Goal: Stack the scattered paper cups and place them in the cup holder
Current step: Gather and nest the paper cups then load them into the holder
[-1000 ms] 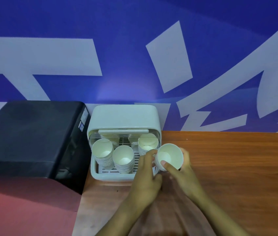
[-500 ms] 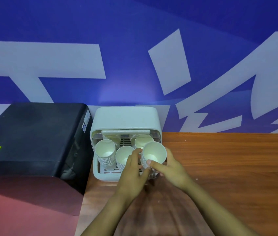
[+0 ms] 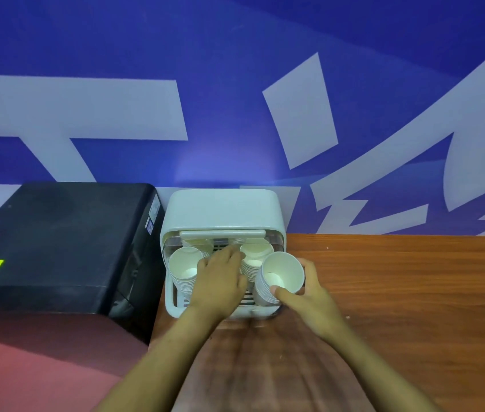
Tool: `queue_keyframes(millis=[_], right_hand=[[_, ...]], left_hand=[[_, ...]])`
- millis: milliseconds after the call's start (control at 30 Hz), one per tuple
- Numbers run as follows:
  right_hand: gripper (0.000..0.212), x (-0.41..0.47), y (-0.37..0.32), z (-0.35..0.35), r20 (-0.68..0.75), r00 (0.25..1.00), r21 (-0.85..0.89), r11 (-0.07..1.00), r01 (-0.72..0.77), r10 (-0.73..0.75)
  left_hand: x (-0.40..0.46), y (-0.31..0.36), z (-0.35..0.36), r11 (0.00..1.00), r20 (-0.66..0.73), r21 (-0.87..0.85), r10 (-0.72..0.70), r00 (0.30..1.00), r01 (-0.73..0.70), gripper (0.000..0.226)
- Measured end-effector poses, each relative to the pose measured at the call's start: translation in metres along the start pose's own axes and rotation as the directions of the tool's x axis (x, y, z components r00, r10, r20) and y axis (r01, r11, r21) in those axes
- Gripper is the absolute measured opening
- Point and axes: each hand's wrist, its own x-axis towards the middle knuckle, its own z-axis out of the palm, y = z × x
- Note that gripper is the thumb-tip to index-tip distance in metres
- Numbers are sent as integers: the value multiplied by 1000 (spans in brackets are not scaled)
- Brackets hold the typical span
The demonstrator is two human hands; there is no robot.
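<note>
We held a stack of paper cups (image 3: pixel 280 278) in our right hand (image 3: pixel 309 295), fingers curled round it at the near right corner of the cup holder (image 3: pixel 223 209), while our left hand (image 3: pixel 220 281) rested flat-fingered over the middle stacks inside.

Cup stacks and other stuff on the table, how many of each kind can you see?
Paper cup stacks: 3 showing: front left, back right, one in the right hand at
Cup holder: 1
Black machine: 1
Total: 5
</note>
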Motion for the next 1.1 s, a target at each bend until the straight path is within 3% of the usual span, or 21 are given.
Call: queue_keyframes(millis=[167, 300, 567, 667, 833, 1000, 1100], right_hand=[[56, -1, 7, -6, -63, 998, 85, 996, 13, -8], [54, -5, 8, -11, -48, 998, 118, 992, 36, -30], [58, -2, 11, -1, 59, 996, 122, 991, 57, -65], [65, 0, 16, 9, 115, 992, 54, 998, 44, -50], [65, 10, 22, 25, 72, 997, -28, 1000, -2, 4], [49, 28, 24, 34, 59, 997, -345, 938, -35, 59], [55, 30, 26, 33, 48, 994, -397, 915, -67, 94]], left_hand=[[26, -5, 13, 987, 158, 110, 96, 983, -114, 32], [43, -3, 26, 990, 214, 80, 98, 972, -118, 42], [49, -1, 37, 979, 13, -204, 23, 1000, -20, 45], [39, -14, 34, 966, 8, -252, 57, 998, -53, 48], [27, -30, 26, 977, -9, -203, 62, 998, -62, 58], [25, -36, 27, 999, 48, -13, 53, 997, -53, 48], [30, -33, 24, 998, 61, 49, 42, 997, -45, 40]])
